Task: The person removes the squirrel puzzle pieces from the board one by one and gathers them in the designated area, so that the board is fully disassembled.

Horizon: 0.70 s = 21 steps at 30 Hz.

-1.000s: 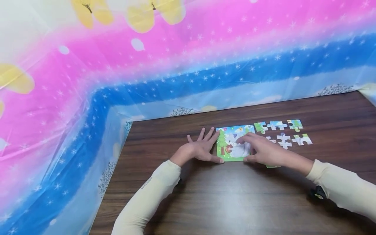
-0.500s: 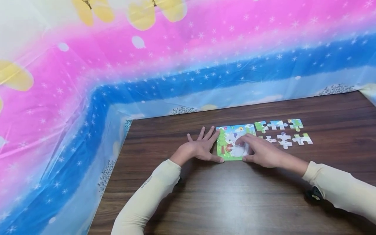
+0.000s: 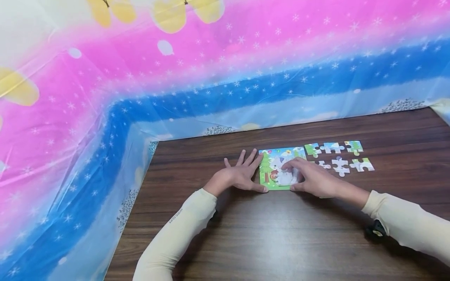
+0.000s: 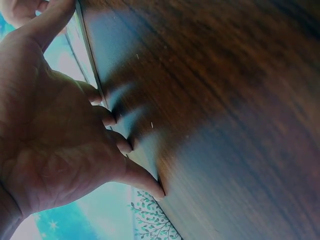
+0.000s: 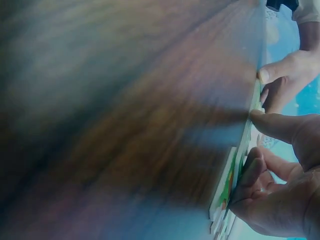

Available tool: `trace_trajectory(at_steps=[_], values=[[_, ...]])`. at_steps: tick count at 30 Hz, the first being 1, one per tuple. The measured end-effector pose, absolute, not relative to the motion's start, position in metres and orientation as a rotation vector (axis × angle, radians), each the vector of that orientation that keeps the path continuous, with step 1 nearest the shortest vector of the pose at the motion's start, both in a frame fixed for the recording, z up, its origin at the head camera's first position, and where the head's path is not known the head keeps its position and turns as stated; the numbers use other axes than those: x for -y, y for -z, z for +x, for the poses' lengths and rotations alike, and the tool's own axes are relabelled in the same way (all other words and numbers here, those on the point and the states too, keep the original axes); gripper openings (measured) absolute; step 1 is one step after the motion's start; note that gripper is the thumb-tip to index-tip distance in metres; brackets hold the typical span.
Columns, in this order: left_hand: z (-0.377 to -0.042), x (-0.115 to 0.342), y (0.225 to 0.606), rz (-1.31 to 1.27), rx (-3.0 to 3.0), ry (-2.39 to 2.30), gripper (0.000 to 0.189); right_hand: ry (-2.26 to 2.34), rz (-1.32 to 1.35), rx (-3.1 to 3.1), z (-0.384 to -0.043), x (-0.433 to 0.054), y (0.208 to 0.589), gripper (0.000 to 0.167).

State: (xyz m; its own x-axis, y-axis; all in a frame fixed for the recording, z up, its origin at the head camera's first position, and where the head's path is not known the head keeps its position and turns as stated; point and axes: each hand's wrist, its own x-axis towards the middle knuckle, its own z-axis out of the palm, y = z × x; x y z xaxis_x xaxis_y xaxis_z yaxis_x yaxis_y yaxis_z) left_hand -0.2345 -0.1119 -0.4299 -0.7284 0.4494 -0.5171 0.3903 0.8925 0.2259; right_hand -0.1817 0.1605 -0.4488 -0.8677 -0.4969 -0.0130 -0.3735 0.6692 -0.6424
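In the head view, a square picture puzzle (image 3: pixel 267 179) with a white animal and green trees lies on the table. My left hand (image 3: pixel 239 177) rests at its left side, fingers spread and thumb at the lower left corner. My right hand (image 3: pixel 316 179) bends over the puzzle's right half, thumb at the lower edge and fingers curled. It seems to pinch a pale puzzle piece (image 3: pixel 284 180), mostly covered by the fingers. In the right wrist view, the right thumb (image 5: pixel 272 124) touches the puzzle's edge, and the other fingers curl beside it.
Loose puzzle pieces lie in two rows right of the puzzle, among them a white piece (image 3: pixel 340 166) and a tree piece (image 3: pixel 353 147). The dark wooden table (image 3: pixel 246 234) meets a pink and blue cloth (image 3: pixel 211 105) along its back and left edges.
My right hand has shifted slightly left over the puzzle. A green-edged piece seen below that hand a second ago is no longer plainly visible. The left hand stays in place.
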Motion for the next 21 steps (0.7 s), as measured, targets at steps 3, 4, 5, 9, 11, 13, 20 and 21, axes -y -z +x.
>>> trace_trajectory(at_steps=[3,4,5,9,11,13,20,21], values=[[-0.236,0.111,0.434,0.604,-2.481,-0.126,0.120,1.001,-0.706,-2.677,-0.184,-0.160,0.448,0.050],[-0.236,0.112,0.434,0.604,-2.482,-0.124,0.120,1.002,-0.706,-2.674,-0.185,-0.160,0.447,0.048],[-0.236,0.112,0.434,0.603,-2.483,-0.122,0.120,0.999,-0.708,-2.671,-0.185,-0.160,0.446,0.046],[-0.235,0.112,0.434,0.598,-2.480,-0.125,0.120,0.981,-0.712,-2.672,-0.185,-0.160,0.446,0.040],[-0.237,0.113,0.437,0.598,-2.481,-0.131,0.120,0.979,-0.712,-2.681,-0.185,-0.160,0.447,0.038],[-0.240,0.113,0.441,0.596,-2.485,-0.130,0.121,0.976,-0.708,-2.696,-0.185,-0.160,0.448,0.039],[-0.247,0.114,0.454,0.597,-2.495,-0.106,0.121,0.965,-0.699,-2.725,-0.185,-0.160,0.449,0.039],[-0.247,0.114,0.456,0.599,-2.495,-0.109,0.121,0.964,-0.703,-2.727,-0.185,-0.160,0.450,0.039]])
